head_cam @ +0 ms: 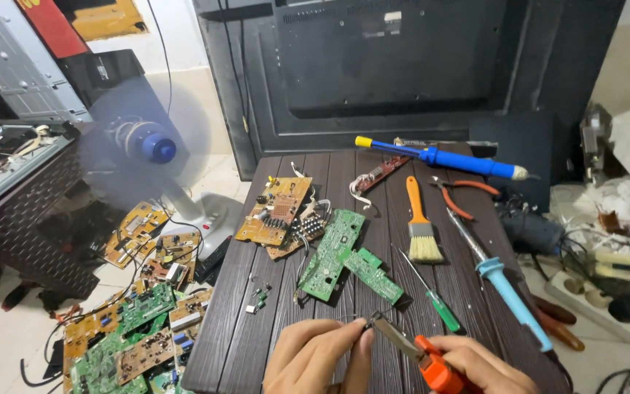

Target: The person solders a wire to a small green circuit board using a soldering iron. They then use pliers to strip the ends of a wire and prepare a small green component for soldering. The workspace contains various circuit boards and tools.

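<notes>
Left hand (313, 356) pinches a tiny wired component (364, 325), right hand (475, 365) grips orange-handled pliers (410, 349) closed on it; part could slip or its lead snap if squeezed hard.

The dark slatted table (257, 321) carries 2 green circuit boards (344, 255), a brown board (275, 210), a brush (421, 222) and a soldering iron (501, 281).

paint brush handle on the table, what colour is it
Orange: the brush handle above pale bristles, seen clearly in the head view, lying beyond both hands.
</notes>
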